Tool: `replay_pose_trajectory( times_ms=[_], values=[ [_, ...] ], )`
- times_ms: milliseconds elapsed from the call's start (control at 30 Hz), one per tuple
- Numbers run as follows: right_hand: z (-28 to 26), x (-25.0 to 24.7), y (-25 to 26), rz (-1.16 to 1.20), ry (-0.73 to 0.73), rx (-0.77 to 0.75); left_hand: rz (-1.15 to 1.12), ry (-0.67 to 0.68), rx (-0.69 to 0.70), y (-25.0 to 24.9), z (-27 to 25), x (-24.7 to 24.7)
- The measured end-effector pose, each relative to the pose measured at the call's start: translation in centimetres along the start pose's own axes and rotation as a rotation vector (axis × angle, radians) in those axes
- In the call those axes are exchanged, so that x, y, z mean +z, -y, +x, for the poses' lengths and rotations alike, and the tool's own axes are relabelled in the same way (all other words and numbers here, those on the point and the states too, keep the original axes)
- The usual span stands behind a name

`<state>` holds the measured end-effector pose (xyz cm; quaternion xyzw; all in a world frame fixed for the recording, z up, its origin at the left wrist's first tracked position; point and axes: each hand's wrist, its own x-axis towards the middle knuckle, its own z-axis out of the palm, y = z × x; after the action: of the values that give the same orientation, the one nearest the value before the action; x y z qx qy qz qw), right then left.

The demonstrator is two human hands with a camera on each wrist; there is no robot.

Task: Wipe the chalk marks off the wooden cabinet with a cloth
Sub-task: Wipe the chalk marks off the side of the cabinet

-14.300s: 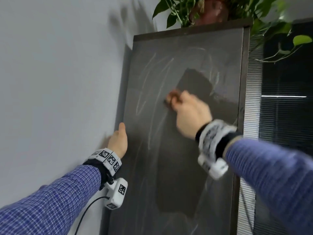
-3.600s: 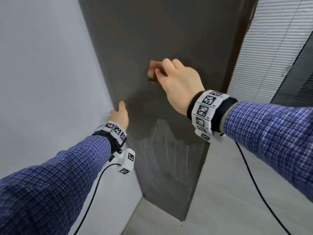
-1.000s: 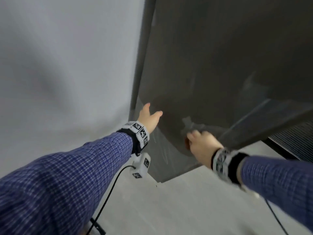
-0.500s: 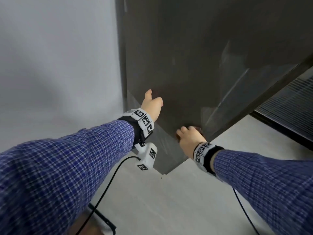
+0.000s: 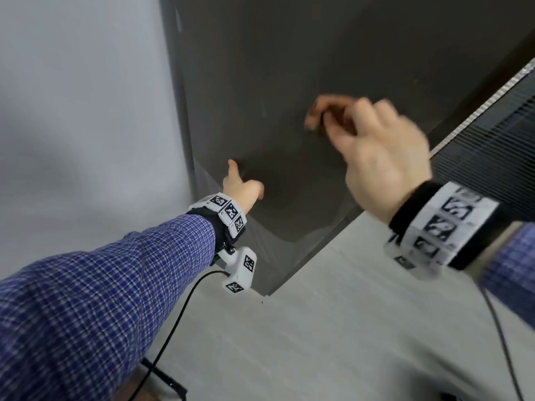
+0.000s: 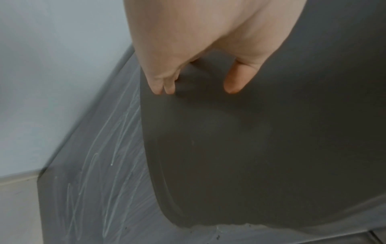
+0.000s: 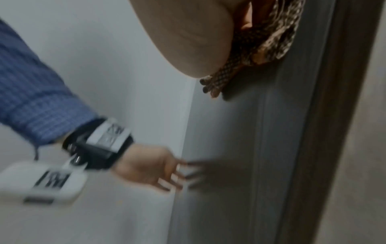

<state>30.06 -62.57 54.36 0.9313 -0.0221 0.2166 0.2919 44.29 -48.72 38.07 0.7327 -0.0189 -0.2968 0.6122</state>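
Most of the cabinet [image 5: 289, 82] is clean; chalk marks [image 6: 108, 156] remain low-left. Right hand [image 5: 376, 157] fingers clamp the cloth [image 7: 261, 49]; left hand [image 5: 241, 188] fingers spread flat.

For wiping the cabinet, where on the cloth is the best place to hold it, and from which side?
Hold the cloth by its bunched middle, coming from the room side, as the right hand does now. Crumpled, it leaves a loose edge against the cabinet for wiping. Chalk marks probably need it next.
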Motion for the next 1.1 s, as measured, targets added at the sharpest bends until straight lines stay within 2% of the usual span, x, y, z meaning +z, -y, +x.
replay_pose_trajectory(
  times_ms=[133,200,267,333,433,533,633,767,867,967,1033,1067,1100],
  values=[
    [-7.3,8.0,6.0,0.113,0.309,-0.146,0.03,-0.001,0.038,1.9,0.6,-0.2],
    [-10.3,10.9,8.4,0.155,0.466,-0.119,0.045,0.007,0.048,2.8,0.7,-0.4],
    [-10.7,11.8,9.4,0.17,0.526,-0.113,0.061,-0.018,0.044,3.8,0.9,-0.8],
    [-9.4,11.7,8.9,0.181,0.427,-0.127,0.061,-0.084,0.041,4.5,1.6,-1.4],
    [-6.1,10.0,6.2,0.213,0.154,-0.161,-0.034,-0.227,0.08,5.0,4.3,-2.7],
    [-3.4,8.0,5.1,0.182,-0.071,-0.044,-0.133,-0.337,0.185,5.8,8.2,-3.9],
    [-3.9,9.9,7.0,0.1,-0.167,0.03,-0.17,-0.392,0.257,8.4,12.4,-4.9],
    [-9.5,18.6,12.6,0.078,-0.099,-0.085,-0.179,-0.475,0.358,12.9,17.0,-5.2],
    [-15.7,27.6,17.4,0.087,-0.014,-0.233,-0.228,-0.42,0.398,16.9,20.7,-5.4],
    [-20.5,34.6,22.0,0.104,0.081,-0.284,-0.28,-0.344,0.383,21.0,24.1,-5.9],
    [-21.6,36.8,23.8,0.092,0.087,-0.311,-0.313,-0.324,0.364,23.1,25.6,-6.2],
    [-21.4,36.3,23.9,0.081,0.101,-0.31,-0.322,-0.312,0.369,23.9,26.2,-6.3],
    [-20.7,35.5,23.4,0.098,0.056,-0.286,-0.33,-0.298,0.381,24.4,26.5,-6.3]
  ],
)
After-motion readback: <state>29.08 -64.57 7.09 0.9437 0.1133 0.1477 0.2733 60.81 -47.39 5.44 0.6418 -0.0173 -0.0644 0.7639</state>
